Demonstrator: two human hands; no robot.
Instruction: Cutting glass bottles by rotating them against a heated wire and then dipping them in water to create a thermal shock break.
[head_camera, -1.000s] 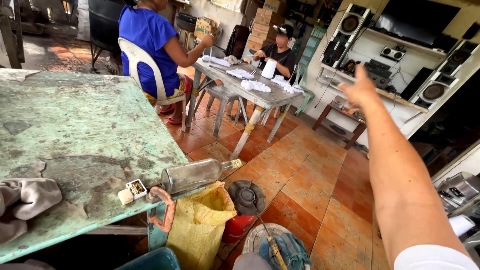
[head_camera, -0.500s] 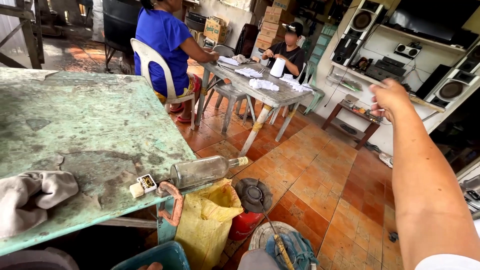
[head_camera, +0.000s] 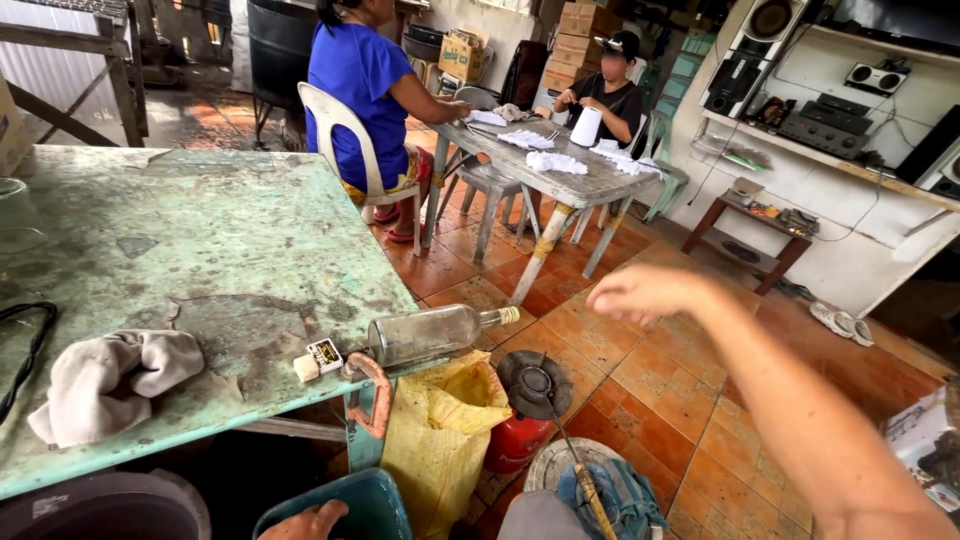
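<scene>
Head view, looking down over a worn green table (head_camera: 200, 230) with chipped, peeling paint. My right hand (head_camera: 640, 292) hangs in the air past the table's right edge, above the orange floor tiles (head_camera: 660, 390); its fingers are loosely curled together and hold nothing. My left hand (head_camera: 310, 522) shows only at the bottom edge, its fingers resting on the rim of a blue bucket (head_camera: 345, 500); I cannot tell whether it grips.

Nearest my right hand, a clear glass bottle (head_camera: 435, 333) lies on its side at the table's right edge, its neck poking out past the edge. Just beside its base sit a small matchbox (head_camera: 325, 355) and a pale cube (head_camera: 305, 367). A crumpled grey cloth (head_camera: 110, 380) lies near the front edge, and a black cord (head_camera: 30, 350) curls at the far left.

Under the table edge stand a yellow sack (head_camera: 435, 450) and a red gas stove (head_camera: 530, 400).

Farther back, 2 people sit at a grey table (head_camera: 560, 180) strewn with white papers, 1 on a white plastic chair (head_camera: 340, 140). Speakers and audio gear fill a wall shelf (head_camera: 830, 150) on the right.
</scene>
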